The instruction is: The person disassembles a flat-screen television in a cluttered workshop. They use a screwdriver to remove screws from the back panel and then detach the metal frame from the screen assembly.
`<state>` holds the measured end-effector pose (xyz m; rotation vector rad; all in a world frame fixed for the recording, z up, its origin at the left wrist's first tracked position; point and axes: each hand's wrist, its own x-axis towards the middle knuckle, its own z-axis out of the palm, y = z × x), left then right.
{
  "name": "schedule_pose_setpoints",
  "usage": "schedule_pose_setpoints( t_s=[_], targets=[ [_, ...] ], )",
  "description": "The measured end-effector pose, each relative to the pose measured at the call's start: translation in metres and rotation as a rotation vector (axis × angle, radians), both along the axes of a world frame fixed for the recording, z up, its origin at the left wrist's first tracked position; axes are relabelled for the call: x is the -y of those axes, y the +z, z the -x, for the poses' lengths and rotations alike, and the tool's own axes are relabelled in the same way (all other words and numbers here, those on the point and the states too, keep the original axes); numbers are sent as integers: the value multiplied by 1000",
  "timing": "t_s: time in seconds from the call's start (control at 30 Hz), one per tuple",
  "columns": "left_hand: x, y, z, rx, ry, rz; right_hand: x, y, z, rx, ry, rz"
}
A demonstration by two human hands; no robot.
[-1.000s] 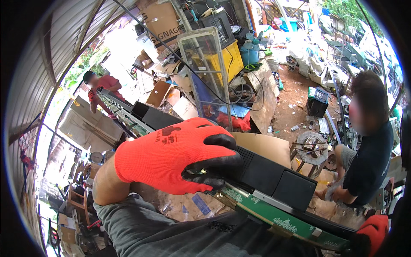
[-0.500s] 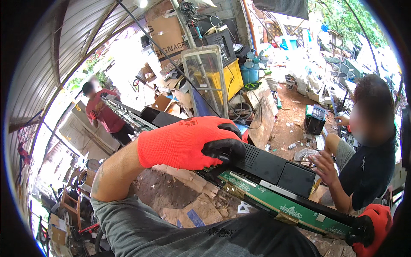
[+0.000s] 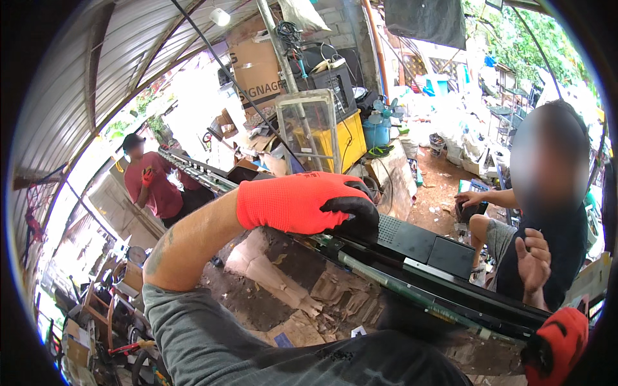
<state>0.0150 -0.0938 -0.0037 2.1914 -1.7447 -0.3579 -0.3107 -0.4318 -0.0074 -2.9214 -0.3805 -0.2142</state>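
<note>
A long black panel frame [image 3: 476,298] slants from the far left to the near right, with a green circuit-board strip [image 3: 380,275] along its near side. My left hand [image 3: 306,204], in a red glove with black fingers, is wrapped over its upper edge beside a black perforated housing [image 3: 412,238]. At the near right end my right hand [image 3: 557,347], gloved alike, is closed round the frame's end; its fingertips are partly hidden. The frame's far part passes behind my left forearm toward a person in a red shirt [image 3: 151,186].
Close by on the right, a person in a dark shirt [image 3: 553,251] sits with a hand raised near the frame. Flattened cardboard [image 3: 257,260] lies on the dirt floor. Behind are a yellow bin [image 3: 351,138], a large carton [image 3: 254,71] and a metal pole [image 3: 278,45]. Clutter fills the lower left.
The frame has tilted, so less of the green board's face shows. Both my hands keep their grip. The seated person has straightened and shifted the raised hand to the right.
</note>
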Motion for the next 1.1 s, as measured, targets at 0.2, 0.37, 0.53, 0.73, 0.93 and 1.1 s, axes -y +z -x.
schedule_pose_setpoints(
  t_s=[0.2,0.37,0.53,0.73,0.93,1.1],
  targets=[
    [6,-5,-28,-52,-59,9,9,-18,-8,155,173,259],
    [24,-3,-34,-38,-37,-33,23,-36,-13,207,159,176],
    [37,-11,-42,-16,-84,-46,26,-47,-23,256,165,212],
    [32,-13,-36,107,-33,-1,26,-52,-15,329,204,263],
    [28,-5,-18,-7,19,-123,11,-65,11,414,210,337],
    [-1,-2,2,-172,88,-123,-10,-39,26,393,263,355]
  ],
)
